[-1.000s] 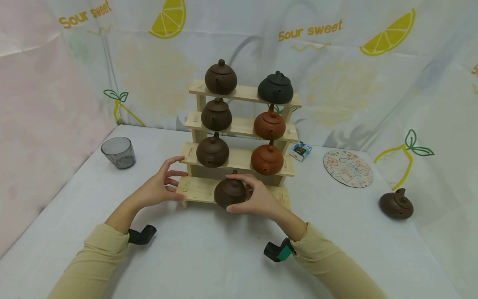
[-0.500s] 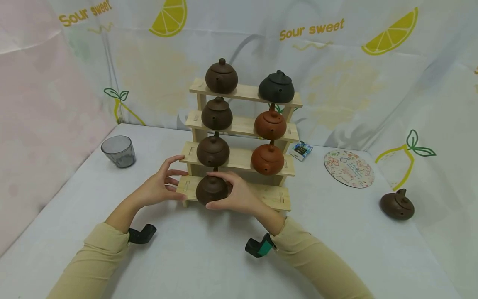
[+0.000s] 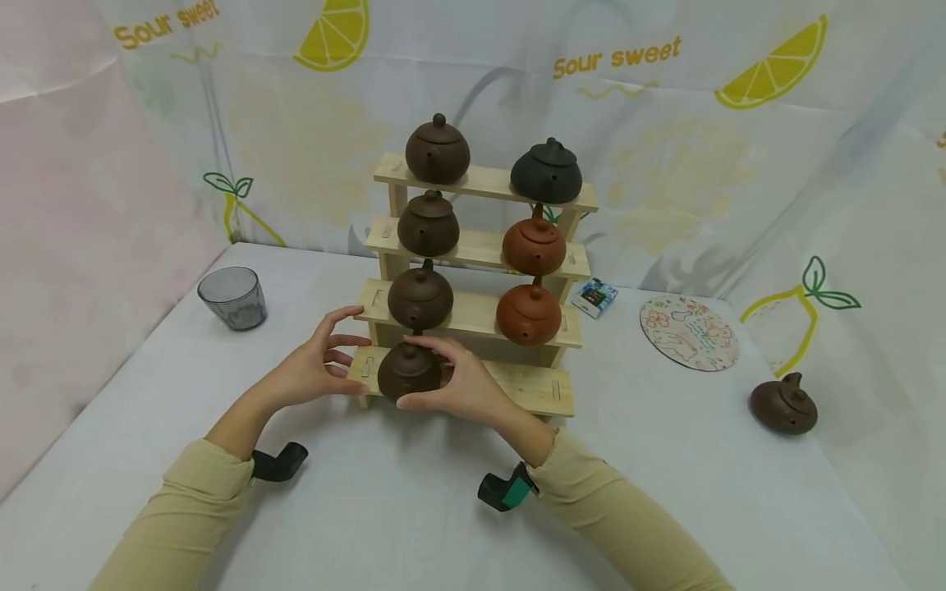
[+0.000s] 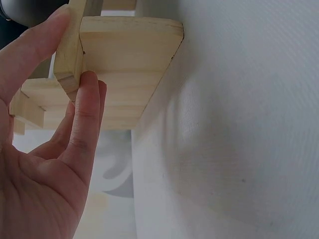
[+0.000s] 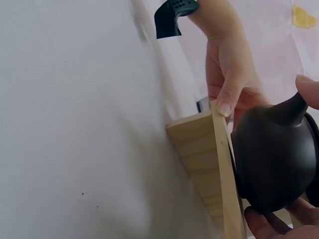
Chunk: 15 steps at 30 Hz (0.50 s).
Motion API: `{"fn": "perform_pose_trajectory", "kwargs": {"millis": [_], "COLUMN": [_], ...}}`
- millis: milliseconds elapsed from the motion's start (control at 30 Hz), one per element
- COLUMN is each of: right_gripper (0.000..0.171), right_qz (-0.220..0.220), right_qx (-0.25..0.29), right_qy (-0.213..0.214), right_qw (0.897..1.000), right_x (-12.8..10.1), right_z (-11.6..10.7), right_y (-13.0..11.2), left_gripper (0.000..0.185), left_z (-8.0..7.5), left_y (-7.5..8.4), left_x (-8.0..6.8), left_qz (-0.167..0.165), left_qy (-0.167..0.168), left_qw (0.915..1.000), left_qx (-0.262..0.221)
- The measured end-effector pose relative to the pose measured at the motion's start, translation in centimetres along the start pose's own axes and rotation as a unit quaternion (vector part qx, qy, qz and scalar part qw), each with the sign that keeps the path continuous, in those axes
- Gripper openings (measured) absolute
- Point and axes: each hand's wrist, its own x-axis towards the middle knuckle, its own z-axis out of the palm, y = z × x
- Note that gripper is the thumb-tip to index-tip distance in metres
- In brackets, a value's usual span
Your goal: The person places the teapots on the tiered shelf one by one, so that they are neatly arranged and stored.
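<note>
In the head view, a dark brown teapot (image 3: 405, 373) sits near the left end of the lowest step of a tiered wooden shelf (image 3: 534, 386). My right hand (image 3: 467, 386) grips it from the right, thumb in front and fingers over the lid and behind. Seen from the right wrist, the teapot's base is against the board and a fingertip touches its spout. My left hand (image 3: 306, 373) holds the left end of that step; the left wrist view has the thumb on one face of the board (image 4: 70, 57) and fingers at the other.
Higher steps bear brown teapots (image 3: 420, 298), reddish-orange teapots (image 3: 528, 314) and a black teapot (image 3: 547, 172). A grey glass (image 3: 232, 300) stands at left. To the right lie a small box (image 3: 594, 297), a round patterned mat (image 3: 689, 334) and another brown teapot (image 3: 783, 405).
The right hand has moved the dark brown teapot leftward along the lowest step, from near its middle to near its left end. The left hand has stayed in place.
</note>
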Motion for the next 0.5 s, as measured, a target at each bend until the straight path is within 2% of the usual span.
{"fn": "perform_pose_trajectory", "kwargs": {"millis": [200,333,500], "right_gripper": [0.068,0.067,0.066], "right_qz": [0.0,-0.033,-0.068], "right_qx": [0.019,0.031,0.052], "right_qy": [0.002,0.019,0.041], "right_qw": [1.0,0.999,0.995], "right_x": [-1.4,-2.0,-2.6], "right_z": [-0.6,-0.9,-1.6], "right_y": [-3.1,-2.5,0.0], "left_gripper": [0.108,0.108,0.108], "left_z": [0.0,0.0,0.0], "left_y": [-0.1,-0.2,-0.1], "left_x": [0.1,0.1,0.0], "left_qz": [-0.006,-0.006,-0.006], "left_qy": [-0.001,-0.001,0.0], "left_qw": [1.0,1.0,1.0], "left_qx": [0.001,0.003,0.002]}}
